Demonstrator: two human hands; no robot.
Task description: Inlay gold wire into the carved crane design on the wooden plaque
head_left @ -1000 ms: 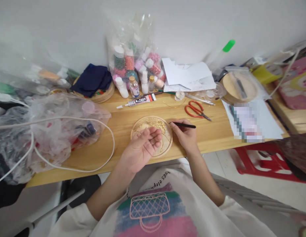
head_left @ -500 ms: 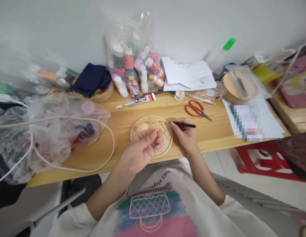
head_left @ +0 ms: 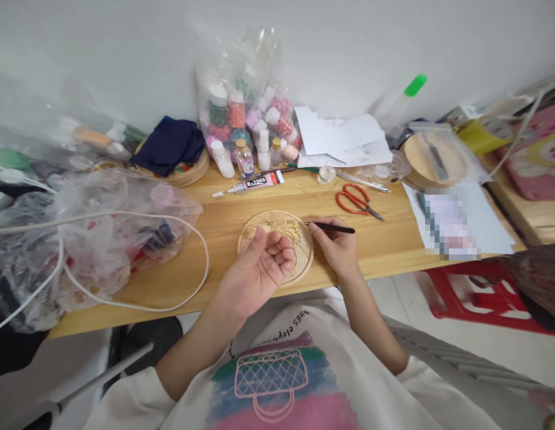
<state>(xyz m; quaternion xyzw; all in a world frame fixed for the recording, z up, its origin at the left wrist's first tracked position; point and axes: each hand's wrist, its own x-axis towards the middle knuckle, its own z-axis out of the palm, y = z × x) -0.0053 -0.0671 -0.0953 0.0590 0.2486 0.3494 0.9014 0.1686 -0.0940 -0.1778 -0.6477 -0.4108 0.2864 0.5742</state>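
A round wooden piece with a gold-lined floral picture lies flat near the table's front edge. My left hand is over its lower left part, palm up. The fingers there are loosely curled, the thumb stands apart from them, and nothing shows in the palm. Black tweezers are held in my right hand, just right of the round piece. Their tips point left at its rim; whether they grip anything is too small to tell.
Red-handled pliers and a B-7000 glue tube lie behind. Small bottles and a bag of bead jars stand at the back. A white cable loops over plastic bags at left. A phone rests on paper at right.
My left thumb has lifted away from the fingertips, opening the pinch, and the palm has turned up more. My right hand with the tweezers has stayed nearly still.
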